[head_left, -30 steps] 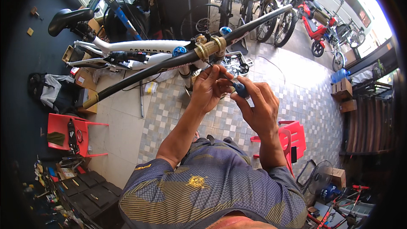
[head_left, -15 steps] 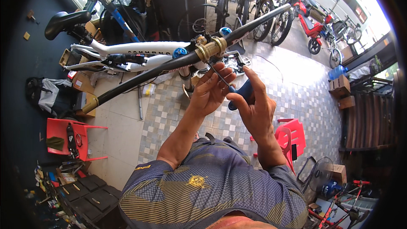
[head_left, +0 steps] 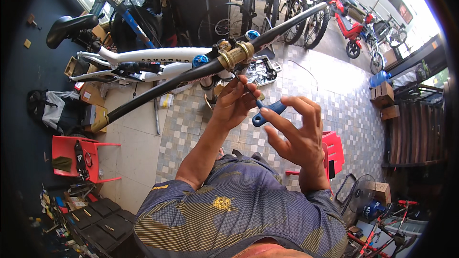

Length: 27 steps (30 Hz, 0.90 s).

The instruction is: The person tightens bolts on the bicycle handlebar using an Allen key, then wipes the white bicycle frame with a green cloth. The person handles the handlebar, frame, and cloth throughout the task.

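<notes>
A blue-handled hex key (head_left: 271, 113) runs up from its wide handle to the underside of the gold stem clamp (head_left: 236, 55), where its tip is hidden. My left hand (head_left: 228, 107) is closed round the key's thin shaft just below the clamp. With its fingers spread, my right hand (head_left: 302, 134) is at the handle, fingertips touching or very close to it. The clamp holds a black handlebar (head_left: 167, 91) that slants across the view. Behind it is a white bicycle frame (head_left: 131, 55) with a black saddle (head_left: 71, 29) and blue round caps.
Beyond the bar, a tray of small parts (head_left: 264, 70) lies on the tiled floor (head_left: 191, 138). Red chairs (head_left: 103, 155) stand left and right. Several bicycles (head_left: 296, 14) and a red scooter (head_left: 349, 28) are at the back. A fan (head_left: 362, 193) stands at lower right.
My right hand has loosened from the handle, its fingers now spread and lower. The handle has turned, showing its broad side and hole. My left fingers have closed in on the shaft.
</notes>
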Motion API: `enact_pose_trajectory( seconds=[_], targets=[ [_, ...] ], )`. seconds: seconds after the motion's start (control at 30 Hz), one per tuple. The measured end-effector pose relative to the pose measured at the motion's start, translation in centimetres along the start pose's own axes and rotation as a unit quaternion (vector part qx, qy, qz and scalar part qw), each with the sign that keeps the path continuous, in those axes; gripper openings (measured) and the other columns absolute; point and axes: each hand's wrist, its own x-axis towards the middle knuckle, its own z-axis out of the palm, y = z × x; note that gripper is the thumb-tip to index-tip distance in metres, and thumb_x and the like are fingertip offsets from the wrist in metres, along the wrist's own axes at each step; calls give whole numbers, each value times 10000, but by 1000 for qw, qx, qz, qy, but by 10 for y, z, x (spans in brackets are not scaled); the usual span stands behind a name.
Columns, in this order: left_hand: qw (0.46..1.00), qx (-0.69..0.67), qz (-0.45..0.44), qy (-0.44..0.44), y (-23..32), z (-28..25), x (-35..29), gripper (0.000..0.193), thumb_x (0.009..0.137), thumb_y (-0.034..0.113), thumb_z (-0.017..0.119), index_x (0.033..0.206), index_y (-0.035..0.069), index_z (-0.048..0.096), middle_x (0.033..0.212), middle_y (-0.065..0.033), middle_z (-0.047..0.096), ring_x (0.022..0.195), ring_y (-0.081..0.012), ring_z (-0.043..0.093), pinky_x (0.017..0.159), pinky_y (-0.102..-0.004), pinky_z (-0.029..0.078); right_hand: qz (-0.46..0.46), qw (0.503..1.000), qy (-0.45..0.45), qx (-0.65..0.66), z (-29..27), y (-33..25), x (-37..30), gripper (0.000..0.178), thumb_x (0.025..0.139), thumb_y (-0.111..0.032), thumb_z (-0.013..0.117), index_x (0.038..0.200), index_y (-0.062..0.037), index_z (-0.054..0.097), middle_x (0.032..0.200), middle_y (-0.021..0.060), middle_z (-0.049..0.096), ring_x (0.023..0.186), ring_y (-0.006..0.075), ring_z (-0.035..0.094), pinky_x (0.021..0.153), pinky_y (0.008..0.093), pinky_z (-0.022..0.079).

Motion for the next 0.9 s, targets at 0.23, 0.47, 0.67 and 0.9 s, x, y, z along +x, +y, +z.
enact_pose_trajectory(
  seconds=[0.23,0.47,0.67,0.9],
  targets=[
    [1000,0,7,2,-2,9,3,186,1069,187,556,1216,91,617,1137,-125,705,1134,-301,701,911,-408,636,-31,994,-22,-103,21,9,-3,401,771,-142,825,1122,-326,761,1353,25,548,1341,268,455,1045,422,435],
    [822,498,169,217,32,16,-23,166,1008,175,691,1054,22,646,841,-73,697,754,-175,715,724,-322,625,-98,984,-13,-146,25,25,0,380,824,-171,787,1174,-313,742,1431,-23,555,1398,262,394,1110,421,408],
    [797,424,403,147,63,32,-22,365,991,178,708,1280,45,530,1240,-149,616,1062,-209,666,836,-338,621,-106,984,-36,-139,17,20,8,367,853,-175,769,1200,-293,748,1368,13,581,1356,263,441,1078,422,456],
    [701,566,418,116,33,26,-32,387,966,126,733,1257,15,503,1308,-186,582,1080,-249,676,896,-374,617,19,994,-8,-107,9,36,3,560,725,17,766,1206,-270,766,1285,84,594,1222,314,571,956,414,552]
  ],
)
